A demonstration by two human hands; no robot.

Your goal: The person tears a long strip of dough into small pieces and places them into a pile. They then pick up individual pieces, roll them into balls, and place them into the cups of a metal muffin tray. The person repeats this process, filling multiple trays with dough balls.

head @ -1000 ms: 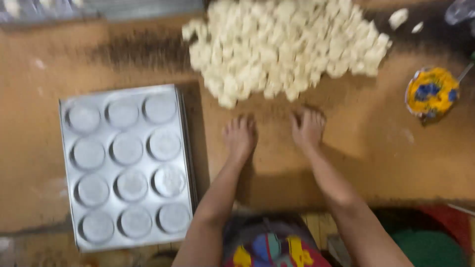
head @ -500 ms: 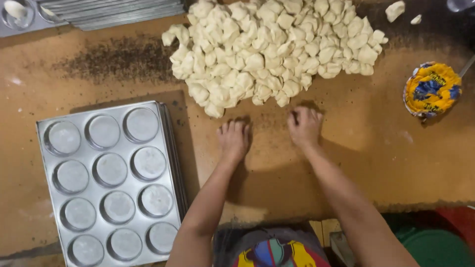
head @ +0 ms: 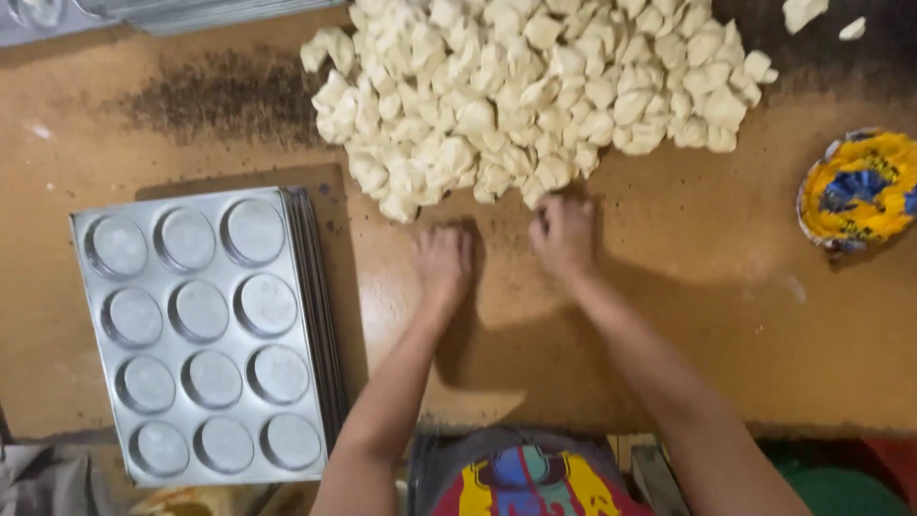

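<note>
A big heap of pale dough pieces [head: 535,86] covers the far middle of the brown table [head: 726,315]. My left hand [head: 444,263] rests palm down on the table just below the heap's near edge, fingers curled under; whatever lies beneath it is hidden. My right hand [head: 564,234] is also palm down with curled fingers, its fingertips touching the nearest dough pieces at the heap's edge. To the left sits a grey metal baking tray [head: 306,287] with round shallow moulds, on top of a stack of similar trays.
A yellow and blue patterned bowl [head: 860,186] stands at the right. Two loose dough bits [head: 802,11] lie at the far right. More metal trays [head: 191,14] are stacked at the far left. A dark smear [head: 220,96] marks the table left of the heap.
Both hands have slid forward to the edge of the dough heap. Their fingers, spread flat before, are now curled.
</note>
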